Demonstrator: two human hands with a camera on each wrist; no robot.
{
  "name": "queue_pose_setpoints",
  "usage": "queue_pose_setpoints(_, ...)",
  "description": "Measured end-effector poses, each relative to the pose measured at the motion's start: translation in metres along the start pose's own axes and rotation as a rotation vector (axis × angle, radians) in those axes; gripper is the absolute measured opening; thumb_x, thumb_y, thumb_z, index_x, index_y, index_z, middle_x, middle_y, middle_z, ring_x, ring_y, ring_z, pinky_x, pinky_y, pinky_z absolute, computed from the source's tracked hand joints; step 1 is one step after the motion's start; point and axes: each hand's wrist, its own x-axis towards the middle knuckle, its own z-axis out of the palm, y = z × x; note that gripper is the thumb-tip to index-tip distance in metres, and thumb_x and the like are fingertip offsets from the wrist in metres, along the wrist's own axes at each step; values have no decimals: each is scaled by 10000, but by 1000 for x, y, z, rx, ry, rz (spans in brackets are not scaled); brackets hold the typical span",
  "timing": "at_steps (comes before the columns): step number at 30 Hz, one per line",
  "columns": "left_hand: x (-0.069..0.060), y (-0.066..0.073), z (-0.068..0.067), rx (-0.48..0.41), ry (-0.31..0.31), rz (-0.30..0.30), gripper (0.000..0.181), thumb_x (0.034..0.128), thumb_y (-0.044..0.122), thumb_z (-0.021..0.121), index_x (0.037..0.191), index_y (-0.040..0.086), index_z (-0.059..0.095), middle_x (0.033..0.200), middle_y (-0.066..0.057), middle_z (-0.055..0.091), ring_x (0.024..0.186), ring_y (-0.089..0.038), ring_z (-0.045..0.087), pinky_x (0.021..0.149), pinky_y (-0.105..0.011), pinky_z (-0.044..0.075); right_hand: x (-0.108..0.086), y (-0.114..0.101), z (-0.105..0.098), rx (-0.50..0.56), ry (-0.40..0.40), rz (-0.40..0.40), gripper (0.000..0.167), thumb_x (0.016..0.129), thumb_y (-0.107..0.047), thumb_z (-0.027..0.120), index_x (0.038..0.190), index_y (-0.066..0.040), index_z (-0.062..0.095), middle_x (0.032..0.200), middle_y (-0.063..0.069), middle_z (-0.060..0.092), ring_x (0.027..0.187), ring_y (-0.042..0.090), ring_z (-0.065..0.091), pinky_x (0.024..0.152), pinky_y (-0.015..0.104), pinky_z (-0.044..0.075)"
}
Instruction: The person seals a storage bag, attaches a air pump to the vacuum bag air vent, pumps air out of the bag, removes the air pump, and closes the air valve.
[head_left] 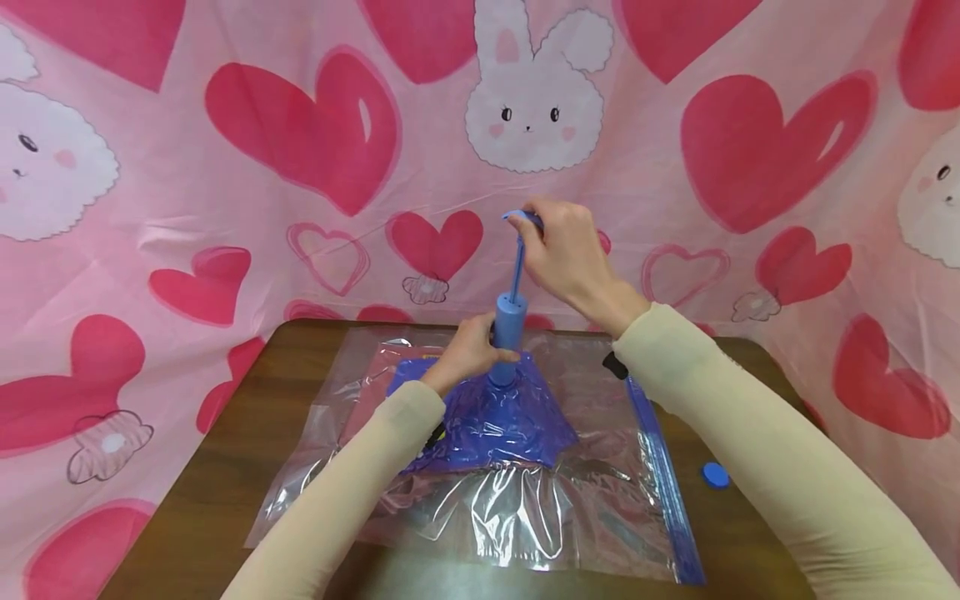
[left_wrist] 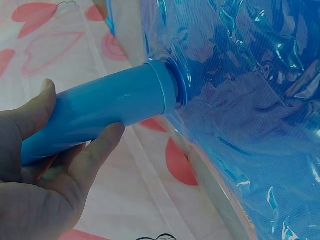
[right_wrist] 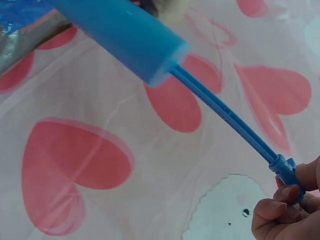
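A blue hand pump stands upright on a clear plastic vacuum bag, its lower end against the bag's valve. My left hand holds the pump barrel, thumb and fingers round it. Above, my right hand grips the pump's handle. The thin rod is drawn well out of the barrel. Inside the bag lies folded blue-purple fabric, with a pinkish-red piece at its left. My left forearm covers part of the bag.
A round blue cap lies on the brown wooden table, right of the bag. The bag's blue zip strip runs down its right edge, a black piece near its top. Behind hangs a pink curtain with hearts and rabbits.
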Motion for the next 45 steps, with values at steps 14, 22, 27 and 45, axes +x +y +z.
queue_pose_setpoints(14,0,-4,-1,10,10,-17,600,866,124,891,1377,-9,607,1320,-192,681,1218,-388,665,1009,-537,533,36,-23,-29,-53,-81,73,231,1061,-129,628,1009,68,737,685,139,552,570,260,466,576,317,389)
queue_pose_setpoints(22,0,-7,0,0,-4,-9,588,875,117,883,1381,1,607,1340,-187,674,1242,-386,652,1020,-534,527,39,-29,-36,-69,-119,59,231,1065,-154,631,1041,57,724,730,141,586,599,253,502,611,320,438)
queue_pose_setpoints(27,-2,-8,1,10,-9,-13,579,874,120,885,1369,-3,612,1321,-186,683,1229,-381,659,1014,-524,534,35,-28,-33,-65,-105,75,228,1066,-157,629,1031,51,718,729,139,582,619,258,523,632,332,452)
queue_pose_setpoints(45,-1,-3,-1,25,-20,18,595,856,93,894,1370,-13,612,1289,-182,700,1198,-371,679,1002,-496,547,-15,-4,5,-40,-242,154,205,1066,-144,631,1016,30,726,625,62,517,543,220,521,599,349,489)
